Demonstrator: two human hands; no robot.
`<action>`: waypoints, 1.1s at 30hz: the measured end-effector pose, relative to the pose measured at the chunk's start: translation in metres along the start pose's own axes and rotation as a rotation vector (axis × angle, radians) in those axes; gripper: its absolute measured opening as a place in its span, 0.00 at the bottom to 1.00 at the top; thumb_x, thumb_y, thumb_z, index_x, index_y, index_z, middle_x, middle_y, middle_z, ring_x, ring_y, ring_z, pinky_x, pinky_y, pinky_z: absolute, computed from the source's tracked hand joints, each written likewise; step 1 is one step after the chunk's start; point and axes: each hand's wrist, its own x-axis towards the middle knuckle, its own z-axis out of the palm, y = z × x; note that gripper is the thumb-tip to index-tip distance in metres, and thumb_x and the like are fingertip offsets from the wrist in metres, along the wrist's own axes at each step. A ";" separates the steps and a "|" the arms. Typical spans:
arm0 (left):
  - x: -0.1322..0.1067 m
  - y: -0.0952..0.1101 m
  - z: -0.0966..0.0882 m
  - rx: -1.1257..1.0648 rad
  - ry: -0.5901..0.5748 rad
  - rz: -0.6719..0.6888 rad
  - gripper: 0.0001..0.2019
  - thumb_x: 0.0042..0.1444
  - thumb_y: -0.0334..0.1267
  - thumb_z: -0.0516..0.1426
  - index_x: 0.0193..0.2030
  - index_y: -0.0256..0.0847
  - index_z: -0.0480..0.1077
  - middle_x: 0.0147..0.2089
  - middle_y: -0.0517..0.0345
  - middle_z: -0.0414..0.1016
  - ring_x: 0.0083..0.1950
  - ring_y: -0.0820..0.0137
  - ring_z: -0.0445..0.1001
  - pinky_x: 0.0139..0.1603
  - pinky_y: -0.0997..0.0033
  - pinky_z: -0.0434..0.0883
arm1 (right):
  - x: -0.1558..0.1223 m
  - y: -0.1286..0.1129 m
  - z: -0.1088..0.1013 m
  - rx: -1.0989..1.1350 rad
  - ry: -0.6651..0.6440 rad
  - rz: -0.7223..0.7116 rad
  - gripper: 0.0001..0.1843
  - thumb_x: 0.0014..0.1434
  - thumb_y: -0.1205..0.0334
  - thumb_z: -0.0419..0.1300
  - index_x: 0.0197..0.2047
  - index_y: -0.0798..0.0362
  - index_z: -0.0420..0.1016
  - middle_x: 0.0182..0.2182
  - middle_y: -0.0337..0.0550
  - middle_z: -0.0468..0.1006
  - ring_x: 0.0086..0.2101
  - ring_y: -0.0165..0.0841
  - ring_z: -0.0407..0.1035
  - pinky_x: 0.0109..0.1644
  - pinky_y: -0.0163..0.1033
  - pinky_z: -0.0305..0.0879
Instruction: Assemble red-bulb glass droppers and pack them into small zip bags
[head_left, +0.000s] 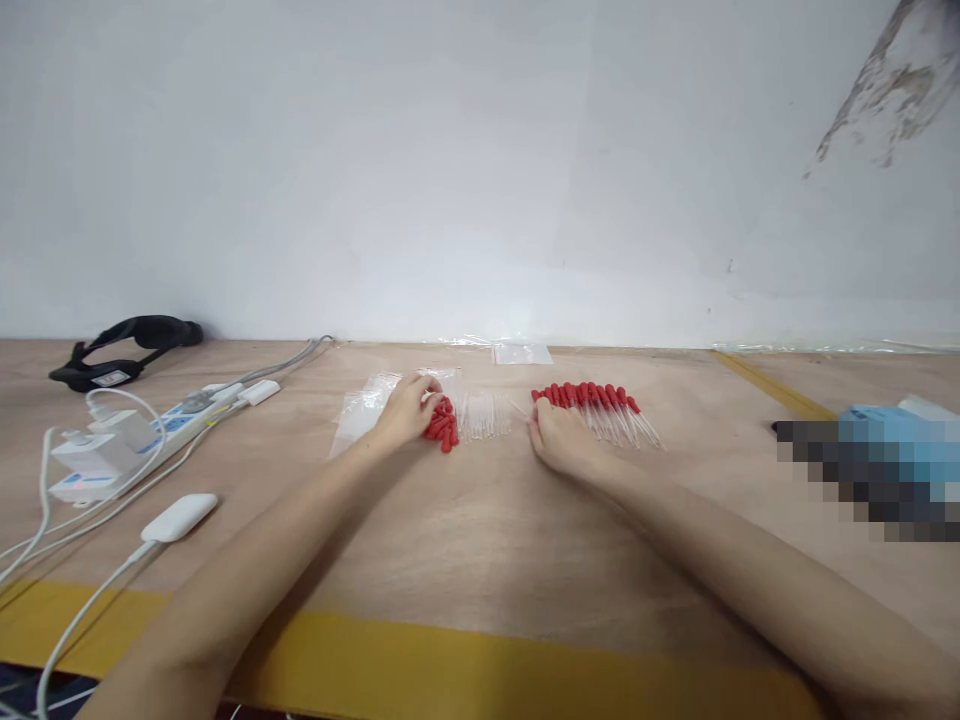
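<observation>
Two groups of glass droppers with red rubber bulbs lie on a wooden table. My left hand rests on the left group, its fingers curled against the red bulbs beside a clear plastic bag. My right hand lies at the near left end of the right row of droppers, fingers bent down onto the table next to the bulbs. What the fingers pinch, if anything, is hidden.
A white power strip with plugs and cables sits at left, a white adapter nearer me. A black strap device lies by the wall. A small clear bag is at the back. Blue items are at right.
</observation>
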 end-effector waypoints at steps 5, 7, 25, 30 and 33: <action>0.046 -0.036 0.004 0.148 -0.362 0.018 0.11 0.50 0.31 0.49 0.38 0.39 0.70 0.41 0.53 0.69 0.42 0.65 0.68 0.45 0.67 0.63 | -0.024 0.020 0.014 0.082 0.223 -0.236 0.10 0.60 0.64 0.46 0.39 0.56 0.66 0.34 0.47 0.74 0.36 0.35 0.66 0.41 0.39 0.52; 0.058 -0.040 0.009 0.151 -0.433 0.016 0.11 0.47 0.31 0.52 0.36 0.40 0.72 0.39 0.54 0.71 0.39 0.67 0.69 0.41 0.70 0.64 | -0.026 0.026 0.020 0.133 0.259 -0.238 0.12 0.60 0.64 0.46 0.43 0.56 0.66 0.34 0.46 0.74 0.37 0.35 0.66 0.42 0.39 0.52; 0.015 0.000 -0.019 -0.213 -0.074 0.066 0.09 0.54 0.36 0.48 0.41 0.38 0.64 0.36 0.55 0.69 0.35 0.71 0.67 0.36 0.71 0.65 | -0.026 0.028 0.030 0.231 0.277 -0.296 0.09 0.60 0.66 0.46 0.38 0.54 0.65 0.35 0.44 0.71 0.35 0.32 0.65 0.41 0.38 0.55; -0.031 0.036 0.016 -0.728 -0.153 -0.244 0.07 0.52 0.38 0.52 0.35 0.37 0.64 0.26 0.60 0.67 0.23 0.76 0.65 0.25 0.75 0.63 | -0.026 0.028 0.033 0.304 0.316 -0.328 0.07 0.59 0.66 0.47 0.36 0.53 0.64 0.34 0.44 0.70 0.35 0.33 0.64 0.40 0.39 0.57; -0.046 0.048 0.042 -0.773 -0.104 -0.247 0.11 0.46 0.39 0.58 0.27 0.37 0.60 0.25 0.62 0.65 0.25 0.76 0.66 0.26 0.77 0.63 | -0.027 0.026 0.032 0.342 0.328 -0.350 0.06 0.58 0.65 0.48 0.36 0.53 0.64 0.33 0.44 0.70 0.34 0.32 0.65 0.39 0.39 0.57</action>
